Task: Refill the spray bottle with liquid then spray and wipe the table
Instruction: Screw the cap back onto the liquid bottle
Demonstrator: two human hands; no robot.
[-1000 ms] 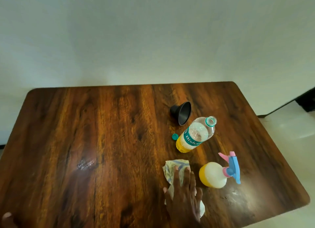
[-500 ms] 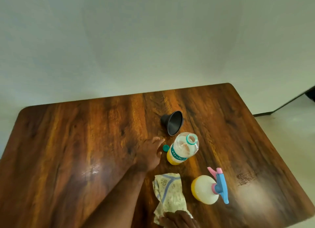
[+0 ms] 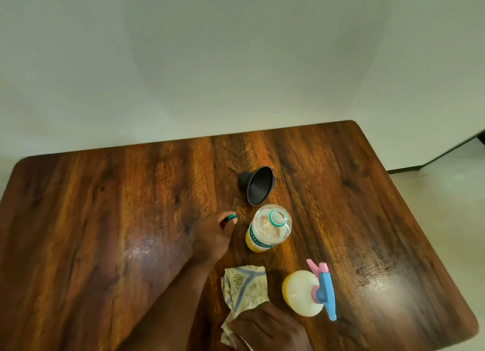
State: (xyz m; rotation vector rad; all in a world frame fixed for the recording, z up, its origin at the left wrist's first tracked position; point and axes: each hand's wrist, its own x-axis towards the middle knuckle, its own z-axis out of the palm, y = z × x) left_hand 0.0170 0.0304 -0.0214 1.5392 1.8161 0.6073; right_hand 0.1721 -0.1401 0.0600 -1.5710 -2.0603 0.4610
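Note:
A white spray bottle [image 3: 301,293] with a blue and pink trigger head stands near the table's front right. Behind it stands an uncapped plastic bottle [image 3: 267,230] holding a little yellow liquid. My left hand [image 3: 214,238] is just left of that bottle, its fingertips pinching the small green cap [image 3: 232,217]. My right hand [image 3: 267,329] rests at the bottom edge on a patterned cloth [image 3: 245,287] lying flat on the wood. A black funnel [image 3: 258,185] lies on its side behind the plastic bottle.
The brown wooden table [image 3: 105,232] shows wet, shiny patches at the left middle and right front. A pale wall runs behind it, and light floor lies past the right edge.
My left hand reached in from the lower left, and now holds the green cap lifted from the table. My right hand slid back toward me on the cloth. The view tilted up.

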